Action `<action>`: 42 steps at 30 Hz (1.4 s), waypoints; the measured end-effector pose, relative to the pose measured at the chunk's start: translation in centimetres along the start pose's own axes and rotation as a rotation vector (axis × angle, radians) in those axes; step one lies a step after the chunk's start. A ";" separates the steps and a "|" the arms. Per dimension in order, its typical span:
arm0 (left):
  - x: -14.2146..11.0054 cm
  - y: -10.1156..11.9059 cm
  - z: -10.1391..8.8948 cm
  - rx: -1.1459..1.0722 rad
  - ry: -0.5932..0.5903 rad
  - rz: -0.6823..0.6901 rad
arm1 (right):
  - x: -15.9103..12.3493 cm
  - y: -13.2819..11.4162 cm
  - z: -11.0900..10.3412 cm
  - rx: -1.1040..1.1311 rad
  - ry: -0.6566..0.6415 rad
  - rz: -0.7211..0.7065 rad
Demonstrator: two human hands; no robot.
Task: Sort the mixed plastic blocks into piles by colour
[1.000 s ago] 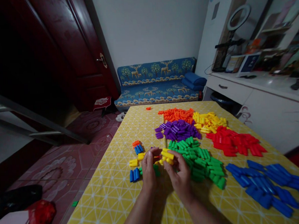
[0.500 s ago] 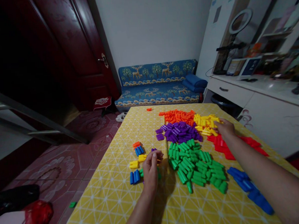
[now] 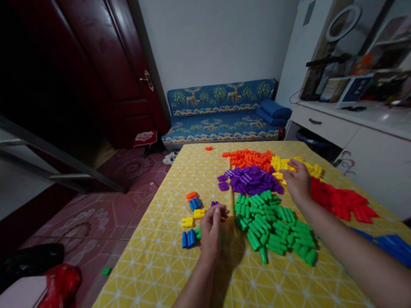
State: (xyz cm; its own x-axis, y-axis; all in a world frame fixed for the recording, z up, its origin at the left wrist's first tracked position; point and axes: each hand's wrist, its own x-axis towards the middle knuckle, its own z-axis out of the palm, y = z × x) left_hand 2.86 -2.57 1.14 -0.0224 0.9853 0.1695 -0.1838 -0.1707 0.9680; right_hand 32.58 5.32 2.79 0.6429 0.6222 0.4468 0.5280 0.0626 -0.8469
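My left hand (image 3: 212, 227) is over the near middle of the table, its fingers curled in and the thumb against them. Whether anything is inside the curl cannot be made out. Around it lie small plastic blocks: a yellow block (image 3: 187, 222), a blue block (image 3: 188, 239), another blue block (image 3: 195, 203) and an orange block (image 3: 191, 195). Green and purple pieces are partly hidden behind the hand. My right hand (image 3: 298, 182) reaches to the pile of yellow blocks (image 3: 311, 167), thumb and fingers apart, with no block visibly gripped.
Piles of orange (image 3: 249, 158), purple (image 3: 253, 181), green (image 3: 274, 226) and red blocks (image 3: 344, 198) cover the table's right half. Blue blocks (image 3: 399, 249) are partly behind my right forearm. A patterned sofa (image 3: 221, 121) stands beyond the table (image 3: 156, 267), a white cabinet (image 3: 374, 159) to the right.
My right hand has moved left across the yellow pile, and its fingers now spread apart. My left hand keeps its curled pose. The whole view has shifted slightly.
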 end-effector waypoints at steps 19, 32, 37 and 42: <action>5.5 -1.6 -7.4 0.986 -0.037 0.193 | -24.4 -8.6 3.5 -0.112 -0.607 -0.381; 5.4 -0.9 -7.0 0.515 0.123 0.220 | -25.2 -11.4 2.6 -0.171 -0.874 -0.609; 4.6 0.9 -6.2 0.324 0.158 0.056 | -24.7 -11.3 2.8 -0.172 -0.795 -0.553; 4.0 1.8 -5.7 0.193 0.172 0.053 | -23.8 -11.5 2.2 -0.133 -0.715 -0.465</action>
State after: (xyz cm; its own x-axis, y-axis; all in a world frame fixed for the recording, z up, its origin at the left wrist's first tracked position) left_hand -3.12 1.11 2.53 -0.1969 0.9591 0.2033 0.0126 -0.2049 0.9787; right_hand 9.98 -8.52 1.21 -0.1349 0.9009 0.4126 0.7404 0.3684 -0.5623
